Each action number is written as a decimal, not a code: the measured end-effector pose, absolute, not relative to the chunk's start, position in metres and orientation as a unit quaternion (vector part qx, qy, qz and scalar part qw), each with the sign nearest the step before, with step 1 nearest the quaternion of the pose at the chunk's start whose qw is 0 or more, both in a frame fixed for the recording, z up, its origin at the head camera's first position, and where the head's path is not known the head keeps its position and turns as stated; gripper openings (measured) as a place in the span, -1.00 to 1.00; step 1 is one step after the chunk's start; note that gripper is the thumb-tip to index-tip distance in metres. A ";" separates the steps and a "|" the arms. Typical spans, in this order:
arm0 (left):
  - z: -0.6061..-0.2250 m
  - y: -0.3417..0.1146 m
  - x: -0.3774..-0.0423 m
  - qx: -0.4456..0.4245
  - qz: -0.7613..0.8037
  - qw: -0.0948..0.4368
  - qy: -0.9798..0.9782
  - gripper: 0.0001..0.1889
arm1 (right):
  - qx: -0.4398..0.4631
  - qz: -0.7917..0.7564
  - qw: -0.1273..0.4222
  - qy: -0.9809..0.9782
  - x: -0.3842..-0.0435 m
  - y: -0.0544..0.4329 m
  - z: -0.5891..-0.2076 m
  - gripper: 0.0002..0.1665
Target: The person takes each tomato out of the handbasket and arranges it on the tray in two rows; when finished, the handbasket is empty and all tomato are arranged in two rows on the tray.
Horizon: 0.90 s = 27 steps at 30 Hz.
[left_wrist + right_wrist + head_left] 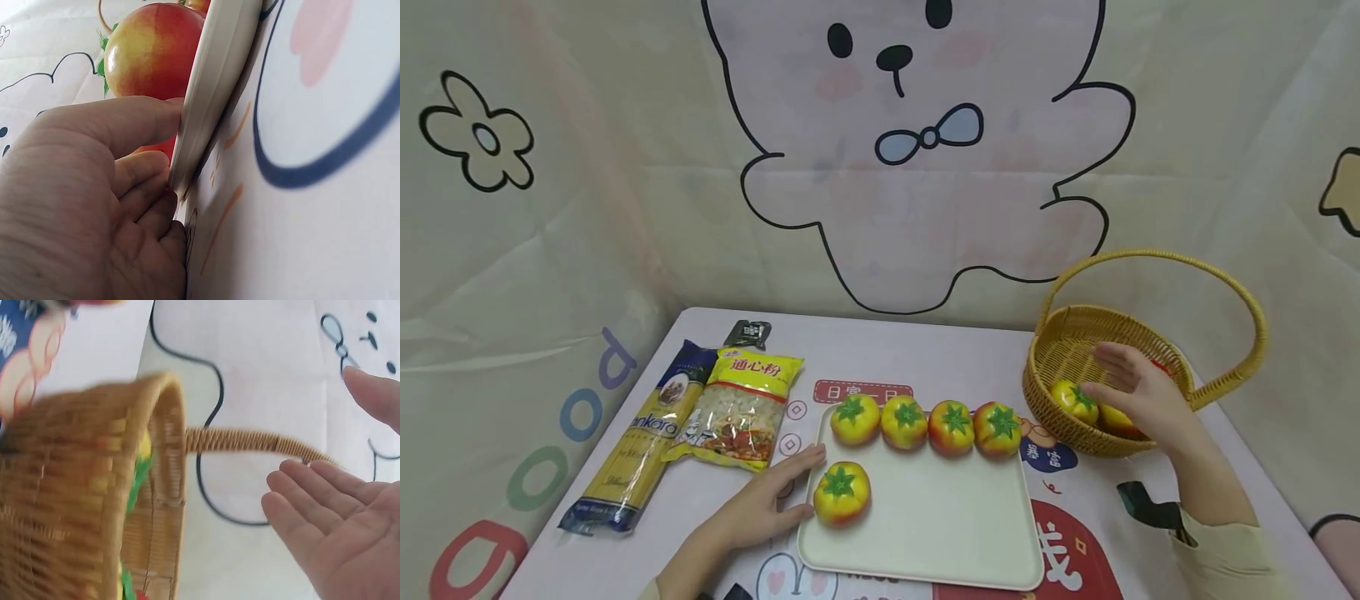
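A pale rectangular tray [940, 517] lies on the table. Along its far edge sits a row of several yellow-red toy tomatoes [951, 428], each topped with a green star-shaped calyx. One more tomato [842, 493] is near the tray's left side. My left hand [763, 504] touches the tray's left rim with thumb and fingertips, seen close in the left wrist view. My right hand [1146, 396] is over the wicker basket [1093, 321], fingers extended, holding nothing. Inside the basket are tomatoes [1073, 402], partly hidden by the hand. The right wrist view shows the open palm beside the basket's rim.
A blue-and-gold pasta pack [643, 442] and a yellow-topped macaroni bag [741, 408] lie left of the tray. Behind them is a small black packet [748, 334]. The basket's tall arched handle [1251, 321] rises at the right. A printed curtain hangs around the table.
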<state>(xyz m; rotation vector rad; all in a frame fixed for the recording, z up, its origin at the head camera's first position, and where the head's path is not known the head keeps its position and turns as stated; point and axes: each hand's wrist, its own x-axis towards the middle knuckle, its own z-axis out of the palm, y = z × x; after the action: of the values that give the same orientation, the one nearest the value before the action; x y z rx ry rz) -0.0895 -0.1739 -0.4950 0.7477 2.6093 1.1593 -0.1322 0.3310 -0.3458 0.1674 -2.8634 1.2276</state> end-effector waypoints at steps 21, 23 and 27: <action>-0.494 -0.173 -0.091 0.251 0.385 0.100 0.882 -0.32 | 0.112 0.305 -0.211 -0.922 -0.195 0.387 -0.357 -0.22; -0.495 -0.173 -0.090 0.249 0.385 0.102 0.883 -0.32 | 0.116 0.300 -0.243 -0.915 -0.199 0.386 -0.357 -0.22; -0.496 -0.173 -0.090 0.251 0.383 0.100 0.883 -0.31 | 0.109 0.294 -0.306 -0.899 -0.207 0.382 -0.358 -0.17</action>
<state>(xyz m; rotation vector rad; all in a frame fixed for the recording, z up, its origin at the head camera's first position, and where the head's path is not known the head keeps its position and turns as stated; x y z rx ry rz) -0.0899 -0.1731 -0.4955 0.7406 2.6113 1.1317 -0.2071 0.3821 -0.3584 0.4303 -3.5524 1.1634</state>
